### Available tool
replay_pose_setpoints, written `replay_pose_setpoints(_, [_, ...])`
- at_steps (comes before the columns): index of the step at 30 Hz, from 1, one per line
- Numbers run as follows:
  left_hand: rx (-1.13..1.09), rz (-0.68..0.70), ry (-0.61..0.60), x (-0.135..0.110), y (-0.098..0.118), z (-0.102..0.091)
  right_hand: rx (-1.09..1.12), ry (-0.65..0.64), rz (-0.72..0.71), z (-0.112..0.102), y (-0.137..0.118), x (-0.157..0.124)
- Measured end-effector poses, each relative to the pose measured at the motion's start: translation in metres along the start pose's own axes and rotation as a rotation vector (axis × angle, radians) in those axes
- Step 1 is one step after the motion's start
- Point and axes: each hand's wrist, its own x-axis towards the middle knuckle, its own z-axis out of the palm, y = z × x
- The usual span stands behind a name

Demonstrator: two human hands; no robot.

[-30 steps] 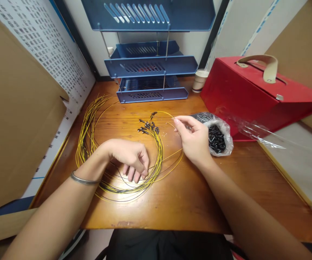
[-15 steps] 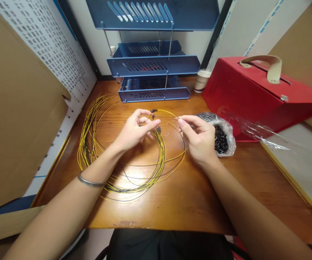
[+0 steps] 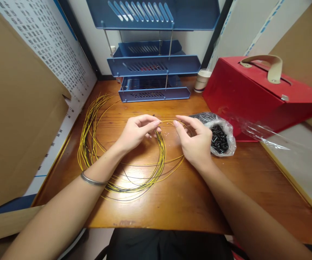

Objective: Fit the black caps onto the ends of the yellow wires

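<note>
A thin yellow wire (image 3: 167, 121) spans the short gap between my two hands. My left hand (image 3: 138, 130) is closed, pinching this wire between thumb and index fingertip. The thumb and index finger of my right hand (image 3: 195, 139) are slightly apart, with the wire passing by them; its further run is partly hidden behind the hand. Under my left hand lies a looped bundle of yellow and black wires (image 3: 160, 159), its dark-tipped ends mostly covered by my fingers. Just right of my right hand sits a clear plastic bag of small black tubular pieces (image 3: 219, 140).
A blue tiered desk rack (image 3: 153, 66) stands at the back of the wooden table (image 3: 172, 213). Beside it are a paper cup (image 3: 202, 80) and a red box (image 3: 250, 97) with a beige handle. Cardboard (image 3: 17, 108) walls the left side. Tiny white bits lie near the wires.
My left hand has closed from a spread thumb and fingers to a pinch on the wire. My right hand has shifted slightly left, its fingertips parting from their pinch.
</note>
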Motion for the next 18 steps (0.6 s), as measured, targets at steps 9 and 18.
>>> replay_pose_setpoints(9, [-0.031, -0.066, -0.156, -0.002, -0.0019, -0.0014, -0.051, -0.075, -0.139, -0.0014, -0.0012, -0.0017])
replay_pose_setpoints(18, [-0.097, -0.076, -0.175, -0.0016, -0.0035, 0.0011, -0.111, -0.139, -0.183, 0.0025, -0.0012, -0.0016])
